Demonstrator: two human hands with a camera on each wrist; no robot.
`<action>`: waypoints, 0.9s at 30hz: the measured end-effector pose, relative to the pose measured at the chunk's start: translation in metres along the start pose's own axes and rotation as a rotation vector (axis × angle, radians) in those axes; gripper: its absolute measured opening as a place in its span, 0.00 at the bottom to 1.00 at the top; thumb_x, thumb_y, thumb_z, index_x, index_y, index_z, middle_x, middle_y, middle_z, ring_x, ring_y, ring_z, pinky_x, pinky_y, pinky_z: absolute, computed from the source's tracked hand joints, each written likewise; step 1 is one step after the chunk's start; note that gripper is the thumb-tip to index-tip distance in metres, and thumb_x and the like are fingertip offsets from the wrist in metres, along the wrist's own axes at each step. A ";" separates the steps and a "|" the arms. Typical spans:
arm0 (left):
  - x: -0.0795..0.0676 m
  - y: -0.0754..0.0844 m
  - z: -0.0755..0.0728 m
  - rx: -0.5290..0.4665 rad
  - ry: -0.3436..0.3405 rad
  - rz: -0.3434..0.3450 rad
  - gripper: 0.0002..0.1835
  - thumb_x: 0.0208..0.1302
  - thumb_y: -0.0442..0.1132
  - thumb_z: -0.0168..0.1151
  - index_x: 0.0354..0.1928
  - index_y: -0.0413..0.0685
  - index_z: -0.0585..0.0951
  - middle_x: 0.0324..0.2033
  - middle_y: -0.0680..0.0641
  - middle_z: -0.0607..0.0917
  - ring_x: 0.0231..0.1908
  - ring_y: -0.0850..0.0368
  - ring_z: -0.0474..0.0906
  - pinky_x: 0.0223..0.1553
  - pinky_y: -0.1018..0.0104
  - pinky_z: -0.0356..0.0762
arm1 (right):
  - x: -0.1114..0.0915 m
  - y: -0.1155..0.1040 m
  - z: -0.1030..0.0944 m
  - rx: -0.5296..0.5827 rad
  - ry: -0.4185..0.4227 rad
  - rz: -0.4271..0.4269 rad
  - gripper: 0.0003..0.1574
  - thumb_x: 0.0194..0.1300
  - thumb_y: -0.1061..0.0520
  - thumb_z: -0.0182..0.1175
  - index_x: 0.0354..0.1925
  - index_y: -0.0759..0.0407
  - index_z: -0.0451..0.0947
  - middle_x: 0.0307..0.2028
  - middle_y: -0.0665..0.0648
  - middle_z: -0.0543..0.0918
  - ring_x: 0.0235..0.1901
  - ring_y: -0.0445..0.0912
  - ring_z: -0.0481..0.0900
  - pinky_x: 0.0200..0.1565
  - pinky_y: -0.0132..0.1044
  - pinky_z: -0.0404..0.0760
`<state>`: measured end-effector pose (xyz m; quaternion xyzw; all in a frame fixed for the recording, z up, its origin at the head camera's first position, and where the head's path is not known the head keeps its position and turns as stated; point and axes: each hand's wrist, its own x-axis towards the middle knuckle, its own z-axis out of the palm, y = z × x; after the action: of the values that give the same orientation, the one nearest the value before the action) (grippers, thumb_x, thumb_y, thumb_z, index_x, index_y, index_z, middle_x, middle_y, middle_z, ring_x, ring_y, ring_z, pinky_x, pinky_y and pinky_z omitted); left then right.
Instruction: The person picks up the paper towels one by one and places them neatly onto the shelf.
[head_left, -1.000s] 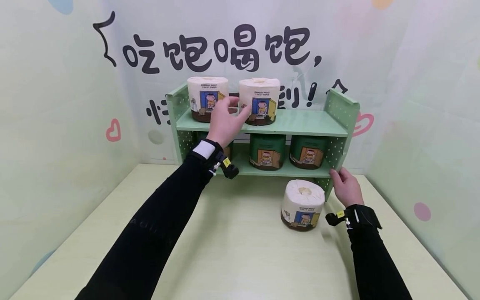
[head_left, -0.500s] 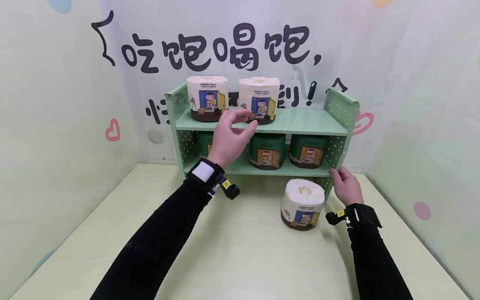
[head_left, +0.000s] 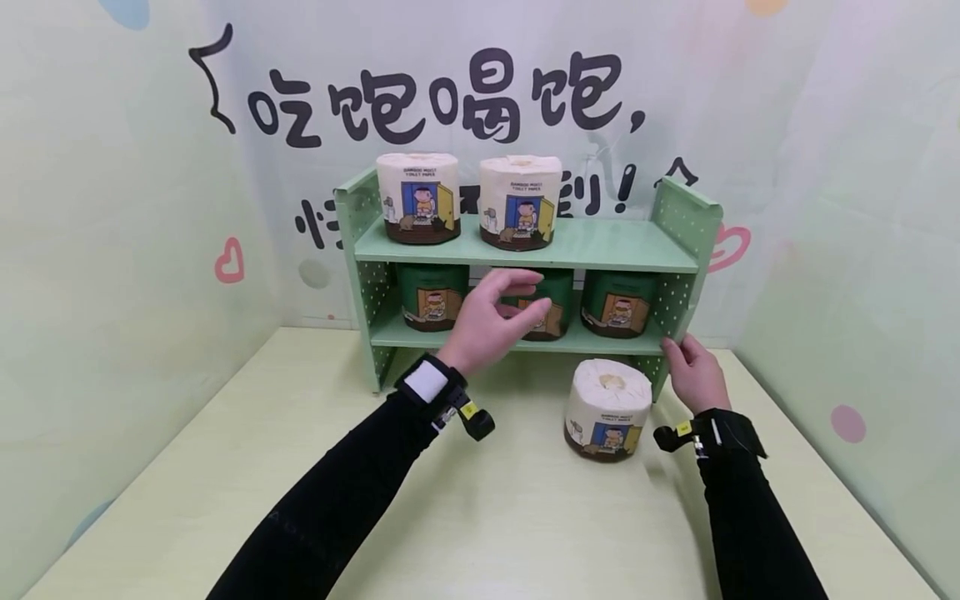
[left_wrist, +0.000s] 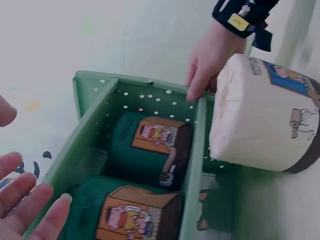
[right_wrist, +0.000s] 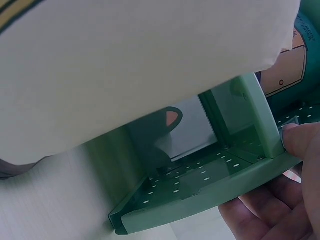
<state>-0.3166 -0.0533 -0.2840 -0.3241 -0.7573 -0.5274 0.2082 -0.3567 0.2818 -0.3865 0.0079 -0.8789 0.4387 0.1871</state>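
My left hand hangs in front of the lower level of a light-green shelf rack. Its fingers are parted from the thumb, and nothing is between them. My right hand grips the rack's right side panel, thumb inside and fingers outside in the right wrist view. On the upper level stand two white toilet rolls, one at left and one near the middle. A third white toilet roll stands on the table, just left of my right hand.
Three green-wrapped toilet rolls stand on the lower level: left, middle, partly behind my left hand, and right. The pale table runs to printed cloth walls at the back and sides.
My left hand has dropped from beside the two upper white rolls to in front of the lower level, moving slightly right. Those rolls stay put. My right hand keeps its grip on the rack.
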 end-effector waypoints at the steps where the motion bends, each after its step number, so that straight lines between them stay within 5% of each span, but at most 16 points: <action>1: -0.003 -0.002 0.003 -0.002 -0.012 -0.009 0.21 0.68 0.42 0.65 0.60 0.43 0.77 0.55 0.50 0.75 0.54 0.54 0.72 0.47 0.63 0.79 | 0.000 0.000 0.000 -0.001 0.000 0.002 0.33 0.80 0.40 0.42 0.69 0.60 0.66 0.58 0.68 0.76 0.57 0.62 0.70 0.57 0.64 0.66; 9: -0.023 -0.024 0.028 -0.103 -0.131 -0.106 0.27 0.67 0.46 0.66 0.63 0.43 0.74 0.58 0.45 0.73 0.55 0.47 0.71 0.51 0.58 0.77 | 0.000 -0.001 0.000 -0.002 -0.008 0.005 0.33 0.80 0.40 0.42 0.70 0.60 0.65 0.58 0.68 0.75 0.57 0.61 0.70 0.56 0.64 0.67; 15: -0.036 -0.038 0.045 -0.128 -0.187 -0.235 0.32 0.64 0.51 0.69 0.67 0.49 0.71 0.62 0.47 0.72 0.53 0.54 0.74 0.49 0.59 0.78 | -0.001 -0.001 -0.001 -0.011 0.007 0.001 0.33 0.80 0.40 0.42 0.68 0.61 0.68 0.55 0.68 0.77 0.53 0.60 0.72 0.53 0.62 0.70; 27: -0.060 -0.055 0.085 0.043 -0.296 -0.477 0.59 0.50 0.65 0.74 0.77 0.59 0.50 0.71 0.49 0.58 0.66 0.53 0.57 0.61 0.47 0.65 | -0.001 0.000 -0.001 -0.008 0.000 -0.003 0.34 0.80 0.39 0.42 0.68 0.61 0.67 0.54 0.69 0.78 0.53 0.61 0.72 0.52 0.63 0.70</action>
<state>-0.3114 -0.0034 -0.3902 -0.2060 -0.8453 -0.4922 -0.0279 -0.3551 0.2826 -0.3866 0.0086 -0.8808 0.4347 0.1876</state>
